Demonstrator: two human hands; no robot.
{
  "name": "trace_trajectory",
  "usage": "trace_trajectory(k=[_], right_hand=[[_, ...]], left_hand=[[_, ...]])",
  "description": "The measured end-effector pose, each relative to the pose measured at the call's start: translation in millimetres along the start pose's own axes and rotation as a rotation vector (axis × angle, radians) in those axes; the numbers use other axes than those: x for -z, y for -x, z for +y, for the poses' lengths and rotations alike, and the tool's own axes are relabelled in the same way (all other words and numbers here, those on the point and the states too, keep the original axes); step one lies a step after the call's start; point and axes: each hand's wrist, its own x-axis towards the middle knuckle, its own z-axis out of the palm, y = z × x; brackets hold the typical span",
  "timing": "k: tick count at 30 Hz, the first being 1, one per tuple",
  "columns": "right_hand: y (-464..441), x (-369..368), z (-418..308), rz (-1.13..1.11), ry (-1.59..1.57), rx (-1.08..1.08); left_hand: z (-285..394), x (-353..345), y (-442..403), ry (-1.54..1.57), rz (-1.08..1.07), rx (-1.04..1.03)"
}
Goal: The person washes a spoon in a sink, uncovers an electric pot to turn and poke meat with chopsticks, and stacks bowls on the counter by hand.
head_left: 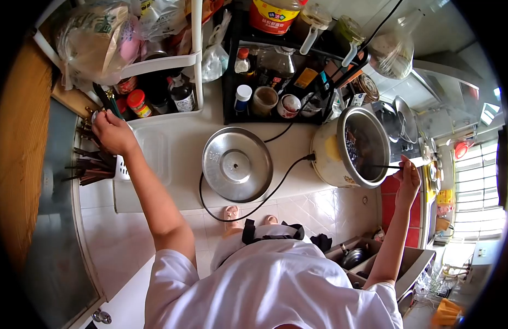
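My right hand (408, 178) is closed on thin dark chopsticks (387, 166), whose far end reaches over the rim into the rice cooker (328, 151). Dark contents (351, 143) show inside its metal inner pot; I cannot make out what they are. Off to the left, my left hand (114, 131) has its fingers bent together beside the shelf, above a holder of dark chopsticks (97, 167). What those fingers grip, if anything, is hidden. A round metal lid (237, 164) lies on the counter between my hands.
A power cord (287, 178) runs from the cooker past the lid and droops over the counter's front edge. Behind stand a black rack (230, 82) of bottles and jars and a white shelf (161, 64) with bags. An open drawer (418, 263) juts out at lower right.
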Motion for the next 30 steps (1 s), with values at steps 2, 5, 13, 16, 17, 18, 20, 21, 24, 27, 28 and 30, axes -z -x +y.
trace_trajectory(k=[2, 5, 13, 16, 17, 18, 20, 21, 24, 27, 28, 30], right_hand=[[3.1, -8.5, -8.2, -0.013, 0.095, 0.032], [4.7, -8.9, -12.5, -0.009, 0.404, 0.223], [52.2, -68.1, -87.9, -0.028, 0.637, 0.538], [60.9, -82.7, -98.5, -0.196, 0.691, 0.64], [63.5, -84.4, -99.3, -0.237, 0.687, 0.639], [64.2, -85.4, -99.7, -0.28, 0.68, 0.64], [61.1, -83.2, -99.4, -0.293, 0.671, 0.692], [59.6, -78.6, -96.9, -0.276, 0.657, 0.662], [52.6, -59.8, -87.7, -0.266, 0.615, 0.615], [44.4, -40.4, -74.7, -0.272, 0.597, 0.575], [40.6, -34.0, -70.7, -0.27, 0.607, 0.555], [24.3, -12.1, -63.6, -0.218, 0.639, 0.622]], left_hand=[[29.7, 24.2, -4.3, 0.072, 0.029, -0.018], [61.9, 51.2, -7.3, 0.229, 0.068, -0.222], [198.7, 136.1, 79.5, 1.166, -0.407, -0.639], [247.4, 170.0, 113.4, 1.42, -0.648, -0.674], [262.3, 180.8, 123.2, 1.482, -0.668, -0.669], [275.5, 191.1, 132.1, 1.541, -0.684, -0.664], [296.5, 208.3, 147.7, 1.607, -0.675, -0.712], [303.1, 216.0, 152.0, 1.597, -0.688, -0.747], [326.1, 224.0, 165.6, 1.653, -0.687, -0.739], [345.9, 233.5, 185.8, 1.688, -0.697, -0.737], [352.1, 237.1, 189.2, 1.687, -0.677, -0.744], [359.4, 240.6, 193.1, 1.706, -0.688, -0.731]])
